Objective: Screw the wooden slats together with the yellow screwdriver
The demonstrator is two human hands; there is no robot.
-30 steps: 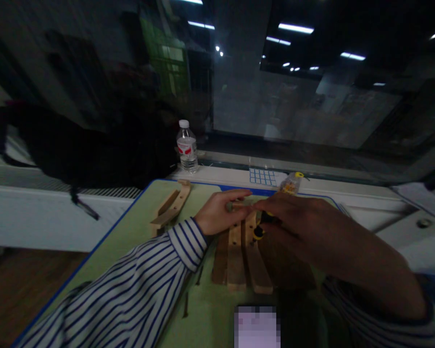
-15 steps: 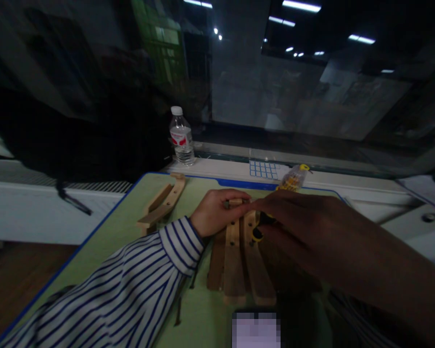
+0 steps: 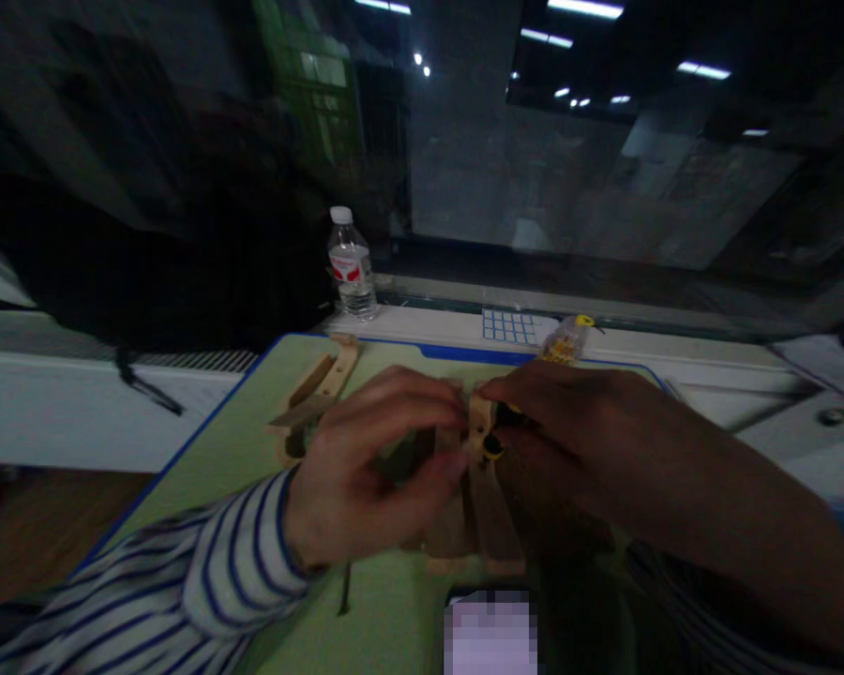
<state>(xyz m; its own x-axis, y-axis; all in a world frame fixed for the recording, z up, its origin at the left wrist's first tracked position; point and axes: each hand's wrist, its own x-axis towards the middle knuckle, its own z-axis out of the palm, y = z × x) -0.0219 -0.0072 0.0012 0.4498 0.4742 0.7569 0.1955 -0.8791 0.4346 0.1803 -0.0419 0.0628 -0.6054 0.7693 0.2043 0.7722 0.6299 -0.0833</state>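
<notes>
My right hand [image 3: 569, 422] is closed round a yellow-and-black handled tool [image 3: 493, 447], its working end hidden. The tool lies against the right of two slim wooden pieces [image 3: 496, 525] with drilled holes, side by side before me. My left hand [image 3: 372, 469] is raised over the left wooden piece [image 3: 448, 530], thumb and fingers curved and apart. Its fingertips come close to the wood; contact is unclear in the blur. Beneath the pieces is a brown block, mostly covered by my hands. A long dark screw [image 3: 345, 591] rests on the table near my left cuff.
Another wooden assembly with a curved, holed strip [image 3: 330, 384] sits at the table's [image 3: 203, 487] left. On the sill stand a water bottle [image 3: 352, 267] and a plastic bag of yellowish bits [image 3: 566, 339]. A phone with a blurred-out screen [image 3: 490, 637] lies at the near edge.
My left hand has left the far end of the wooden pieces, shifting left and nearer with its fingers parted. My right hand keeps the tool in nearly the same place.
</notes>
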